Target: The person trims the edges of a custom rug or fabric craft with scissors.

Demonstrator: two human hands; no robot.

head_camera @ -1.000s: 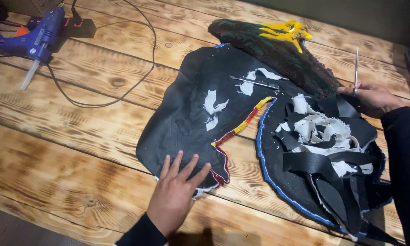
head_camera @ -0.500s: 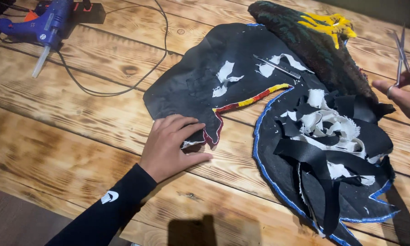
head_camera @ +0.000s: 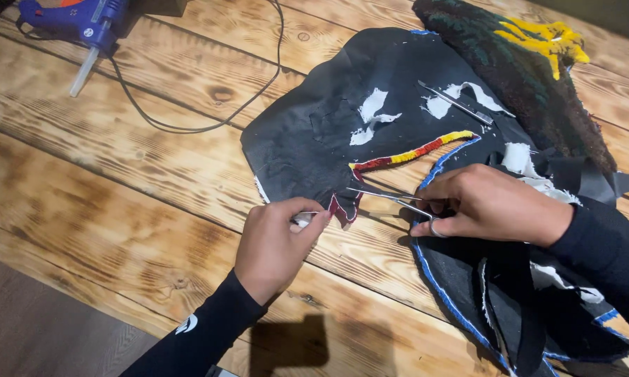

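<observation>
Fabric (head_camera: 314,132), a black, limp sheet at mid-frame, looks floppy, so it is best held near its cut edge, where left hand (head_camera: 276,244) pinches it and right hand (head_camera: 489,206) grips thin scissors (head_camera: 391,199).

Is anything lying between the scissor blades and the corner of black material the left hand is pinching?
Nothing visible does. The scissors in the right hand point straight at the corner of the black material pinched by the left hand; only bare wooden table shows beneath the blades. The glue gun lies far off.
</observation>
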